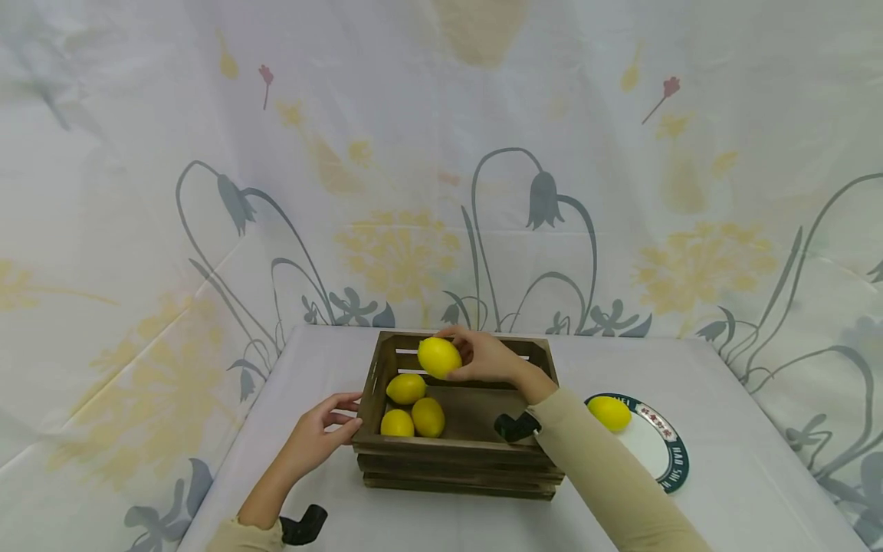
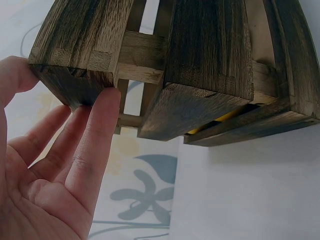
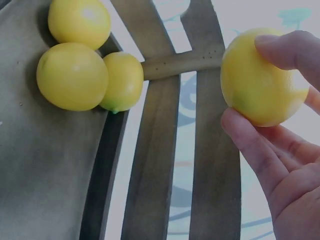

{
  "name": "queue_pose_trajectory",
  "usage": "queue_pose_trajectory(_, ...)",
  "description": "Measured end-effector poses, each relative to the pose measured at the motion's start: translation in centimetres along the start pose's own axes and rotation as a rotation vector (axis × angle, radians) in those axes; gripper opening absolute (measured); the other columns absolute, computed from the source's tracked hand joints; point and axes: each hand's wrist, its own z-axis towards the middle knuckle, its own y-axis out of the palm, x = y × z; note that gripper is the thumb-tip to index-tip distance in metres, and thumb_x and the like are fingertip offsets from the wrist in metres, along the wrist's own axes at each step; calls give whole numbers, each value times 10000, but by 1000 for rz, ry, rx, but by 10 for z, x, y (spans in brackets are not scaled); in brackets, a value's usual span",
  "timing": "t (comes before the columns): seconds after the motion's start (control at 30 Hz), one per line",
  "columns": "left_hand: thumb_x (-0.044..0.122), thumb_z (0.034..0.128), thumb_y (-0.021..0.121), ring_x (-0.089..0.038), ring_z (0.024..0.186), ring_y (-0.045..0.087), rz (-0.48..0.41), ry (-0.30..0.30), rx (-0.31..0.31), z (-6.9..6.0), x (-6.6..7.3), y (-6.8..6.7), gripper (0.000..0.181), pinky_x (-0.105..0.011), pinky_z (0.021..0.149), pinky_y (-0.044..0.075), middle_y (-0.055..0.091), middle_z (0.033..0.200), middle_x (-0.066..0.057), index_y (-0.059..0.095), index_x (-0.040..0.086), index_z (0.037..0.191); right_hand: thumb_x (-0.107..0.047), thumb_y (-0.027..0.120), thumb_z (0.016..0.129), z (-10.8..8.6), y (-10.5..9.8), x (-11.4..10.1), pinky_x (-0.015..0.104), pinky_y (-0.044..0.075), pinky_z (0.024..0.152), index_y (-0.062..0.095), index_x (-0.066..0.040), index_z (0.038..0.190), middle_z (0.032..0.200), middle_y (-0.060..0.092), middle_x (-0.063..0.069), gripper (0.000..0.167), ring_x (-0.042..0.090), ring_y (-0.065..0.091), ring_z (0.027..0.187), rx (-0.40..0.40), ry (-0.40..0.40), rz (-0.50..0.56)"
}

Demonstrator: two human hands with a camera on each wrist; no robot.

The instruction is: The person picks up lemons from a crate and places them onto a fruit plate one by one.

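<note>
My right hand (image 1: 483, 356) holds a yellow lemon (image 1: 439, 357) between thumb and fingers, raised above the back left part of a dark slatted wooden crate (image 1: 458, 442). Below it, in the crate's left end, lie three lemons (image 3: 72, 76) close together. My left hand (image 1: 323, 433) is at the crate's left side. In the left wrist view its mostly straight fingers (image 2: 95, 145) and thumb touch the end of the top slat. Another lemon (image 1: 610, 413) rests on a white plate (image 1: 679, 460) with a dark green lettered rim, right of the crate.
A white cloth (image 1: 331, 506) covers the table under the crate and plate. Behind it hangs a pale curtain (image 1: 414, 153) printed with flowers. Black wrist-worn devices (image 1: 303, 525) show on both arms, the right one over the crate.
</note>
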Motion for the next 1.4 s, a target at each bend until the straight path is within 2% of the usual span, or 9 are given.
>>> queue_pose_trajectory(0.17, 132, 872, 659, -266, 940, 610, -6, -1, -1, 0, 0, 0, 397, -243, 638, 537, 591, 1107, -145, 557, 33, 1242, -146, 764, 764, -5, -2, -3, 296, 527, 767, 458, -117, 1309, 1087, 570, 136, 626, 205, 615, 887, 80, 22, 23)
queue_pose_trajectory(0.47, 131, 870, 660, -265, 941, 611, 5, 1, 4, 1, 0, 0, 394, -240, 638, 536, 596, 1109, -143, 559, 32, 1238, -138, 772, 759, -19, -11, -9, 324, 546, 717, 473, -124, 1304, 1090, 549, 178, 621, 228, 634, 827, 326, 52, 14)
queue_pose_trajectory(0.63, 135, 870, 661, -267, 947, 608, 4, -8, 4, 1, 1, 0, 396, -239, 638, 535, 595, 1113, -141, 559, 36, 1240, -114, 780, 748, -27, -18, -13, 329, 546, 726, 470, -121, 1317, 1069, 553, 168, 647, 257, 628, 843, 417, 65, 24)
queue_pose_trajectory(0.87, 137, 873, 659, -265, 946, 607, -5, -6, 1, 0, 3, 0, 402, -244, 635, 535, 592, 1115, -138, 554, 39, 1248, -144, 789, 746, -38, -27, -14, 340, 540, 758, 471, -138, 1309, 1052, 537, 157, 647, 271, 620, 879, 480, 91, 46)
queue_pose_trajectory(1.1, 147, 872, 661, -255, 945, 607, 5, -12, 5, -1, 2, -1, 410, -243, 636, 534, 595, 1116, -124, 551, 46, 1254, -96, 780, 749, -51, -35, -16, 412, 526, 792, 434, -90, 1343, 1094, 505, 198, 688, 321, 602, 913, 527, 113, 92)
queue_pose_trajectory(1.4, 155, 888, 642, -281, 958, 603, -5, 26, -16, 0, -1, -1, 425, -244, 636, 537, 580, 1137, -159, 525, 24, 1275, -123, 770, 766, -68, -47, -19, 392, 523, 805, 437, -99, 1338, 1070, 523, 189, 663, 319, 612, 923, 562, 149, 50)
